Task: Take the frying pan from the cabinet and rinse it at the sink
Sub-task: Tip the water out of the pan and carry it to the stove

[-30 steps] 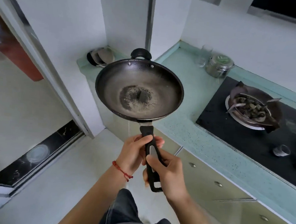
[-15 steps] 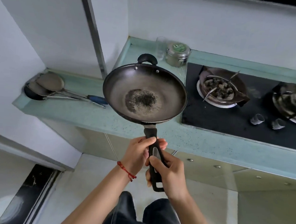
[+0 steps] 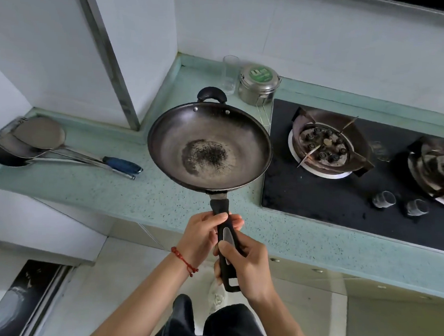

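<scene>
A dark round frying pan (image 3: 209,147) with a scorched patch in its middle hangs in the air over the green counter's front edge. Its long black handle points toward me. My left hand (image 3: 201,234) grips the upper part of the handle, a red cord around its wrist. My right hand (image 3: 246,265) grips the lower part, near the hanging loop. No sink or cabinet interior is in view.
The green speckled counter (image 3: 136,196) holds ladles and skimmers (image 3: 35,141) at the left, a drinking glass (image 3: 229,73) and a steel lidded tin (image 3: 258,84) at the back. A black gas hob (image 3: 317,199) with two burners and knobs lies to the right. Cabinet doors (image 3: 312,290) run below.
The view has swung to the right along the counter, and more of the hob shows. Both hands keep their grip on the pan's handle, the pan level in front of me.
</scene>
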Tool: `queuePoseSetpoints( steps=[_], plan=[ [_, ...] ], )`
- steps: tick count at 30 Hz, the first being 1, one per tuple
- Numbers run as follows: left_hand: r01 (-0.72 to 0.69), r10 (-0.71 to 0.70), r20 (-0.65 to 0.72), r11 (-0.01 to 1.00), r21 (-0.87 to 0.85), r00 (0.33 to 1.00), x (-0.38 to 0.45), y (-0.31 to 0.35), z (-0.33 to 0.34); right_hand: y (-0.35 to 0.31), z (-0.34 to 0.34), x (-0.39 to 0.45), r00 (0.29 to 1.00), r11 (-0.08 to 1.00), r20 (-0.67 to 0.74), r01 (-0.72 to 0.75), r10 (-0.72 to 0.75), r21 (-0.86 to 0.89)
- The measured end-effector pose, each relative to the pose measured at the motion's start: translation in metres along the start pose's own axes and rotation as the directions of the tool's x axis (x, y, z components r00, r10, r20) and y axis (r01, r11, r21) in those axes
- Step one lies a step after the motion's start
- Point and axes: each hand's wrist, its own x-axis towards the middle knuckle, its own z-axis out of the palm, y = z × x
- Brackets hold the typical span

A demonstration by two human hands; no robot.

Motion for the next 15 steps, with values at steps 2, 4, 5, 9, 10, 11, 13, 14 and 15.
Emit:
queuePoseSetpoints(
  steps=[2,4,5,9,10,11,13,14,15],
  plan=[
    [-0.004,0.004,-0.014,1.000,-0.013,1.000,0.008,0.001,0.002,0.001,-0.005,0.010,1.000,1.000,0.015,-0.007,0.007,-0.011],
    [-0.003,0.003,-0.018,1.000,-0.021,1.000,0.016,0.001,0.003,0.002,-0.008,0.018,1.000,1.000,0.028,-0.004,0.004,-0.009],
    [-0.003,0.003,-0.020,1.000,-0.023,1.000,0.020,0.002,0.004,0.001,-0.010,0.022,0.999,1.000,0.036,-0.004,0.004,-0.007],
    [-0.014,0.012,-0.046,0.999,-0.037,0.999,0.038,0.006,0.008,0.000,-0.018,0.043,0.998,1.000,0.057,-0.018,0.018,-0.007],
    [-0.016,0.014,-0.053,0.999,-0.040,0.998,0.044,0.007,0.009,0.001,-0.020,0.049,0.998,1.000,0.058,-0.020,0.021,-0.013],
    [-0.017,0.015,-0.058,0.999,-0.044,0.998,0.051,0.008,0.010,0.001,-0.022,0.055,0.998,1.000,0.060,-0.020,0.021,-0.020],
    [-0.017,0.014,-0.055,0.999,-0.046,0.998,0.064,0.010,0.010,0.000,-0.026,0.067,0.998,0.999,0.067,-0.018,0.020,-0.031],
    [-0.014,0.012,-0.051,0.999,-0.034,0.999,0.070,0.011,0.010,0.000,-0.029,0.073,0.997,0.999,0.069,-0.021,0.023,-0.032],
    [-0.009,0.009,-0.047,1.000,-0.018,0.999,0.076,0.013,0.010,0.000,-0.031,0.079,0.997,0.999,0.073,-0.025,0.027,-0.031]
  ],
)
